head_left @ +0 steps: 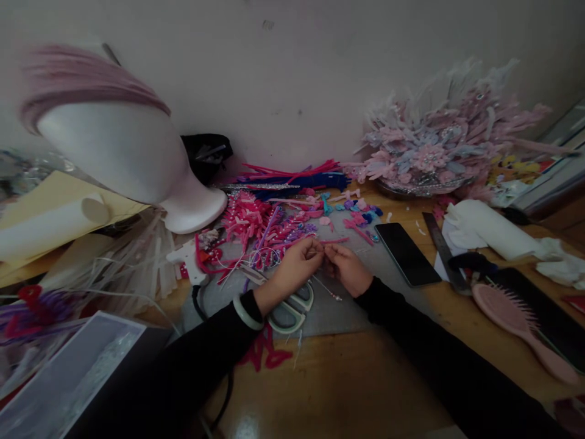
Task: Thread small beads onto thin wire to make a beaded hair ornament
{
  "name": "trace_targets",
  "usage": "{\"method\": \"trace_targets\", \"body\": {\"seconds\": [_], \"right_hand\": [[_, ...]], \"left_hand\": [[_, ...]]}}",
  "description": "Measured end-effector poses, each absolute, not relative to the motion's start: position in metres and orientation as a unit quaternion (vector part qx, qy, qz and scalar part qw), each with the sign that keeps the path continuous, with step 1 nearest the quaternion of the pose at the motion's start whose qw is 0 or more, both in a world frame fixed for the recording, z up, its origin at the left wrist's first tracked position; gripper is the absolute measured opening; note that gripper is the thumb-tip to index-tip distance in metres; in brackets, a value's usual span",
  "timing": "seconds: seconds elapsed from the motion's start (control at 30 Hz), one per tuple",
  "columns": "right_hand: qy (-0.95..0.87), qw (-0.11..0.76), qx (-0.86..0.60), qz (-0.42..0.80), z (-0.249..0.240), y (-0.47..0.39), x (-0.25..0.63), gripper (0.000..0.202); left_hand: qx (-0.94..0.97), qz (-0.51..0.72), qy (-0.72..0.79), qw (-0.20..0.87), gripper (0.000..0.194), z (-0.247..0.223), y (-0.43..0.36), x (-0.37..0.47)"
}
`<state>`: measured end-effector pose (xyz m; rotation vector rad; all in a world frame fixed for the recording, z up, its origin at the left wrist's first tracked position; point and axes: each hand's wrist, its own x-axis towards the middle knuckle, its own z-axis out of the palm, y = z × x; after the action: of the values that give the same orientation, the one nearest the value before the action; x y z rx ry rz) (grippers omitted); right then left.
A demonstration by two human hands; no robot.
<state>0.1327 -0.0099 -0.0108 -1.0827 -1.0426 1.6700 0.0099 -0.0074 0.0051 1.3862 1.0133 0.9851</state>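
Note:
My left hand (299,265) and my right hand (347,268) meet over the grey mat (356,317), fingertips pinched together. What they hold is too small and dark to make out. Just below them a thin beaded strand (329,288) slants down to a pearl-like end; whether it is attached to what I pinch I cannot tell. Scissors (290,314) with pale handles lie partly hidden under my left wrist. Behind the hands spreads a pile of pink and purple fuzzy-stem pieces (247,219) with beads. White thread (260,256) loops beside the left hand.
A white foam head (119,146) wearing a pink band stands at left, near a glue gun (189,262) and a box (77,372). To the right lie a phone (406,253), a metal ruler (445,253) and a pink hairbrush (512,317). A pink floral headpiece (429,152) sits behind.

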Motion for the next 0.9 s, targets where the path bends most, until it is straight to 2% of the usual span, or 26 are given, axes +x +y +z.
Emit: {"method": "trace_targets", "body": {"seconds": [0.17, 0.3, 0.5, 0.9], "right_hand": [[-0.325, 0.432, -0.42, 0.729, -0.004, -0.013, 0.132, 0.029], [-0.309, 0.467, -0.41, 0.72, -0.003, -0.011, 0.135, 0.026], [-0.451, 0.455, -0.446, 0.625, -0.005, -0.007, 0.144, 0.019], [-0.569, 0.428, -0.475, 0.517, -0.001, -0.005, 0.15, 0.015]], "left_hand": [[0.606, 0.404, 0.447, 0.519, 0.007, 0.007, -0.009, 0.01], [0.603, 0.402, 0.446, 0.526, 0.012, 0.003, -0.006, 0.008], [0.539, 0.396, 0.444, 0.596, 0.016, 0.002, -0.003, 0.004], [0.433, 0.399, 0.395, 0.705, 0.018, 0.0, -0.001, 0.003]]}}
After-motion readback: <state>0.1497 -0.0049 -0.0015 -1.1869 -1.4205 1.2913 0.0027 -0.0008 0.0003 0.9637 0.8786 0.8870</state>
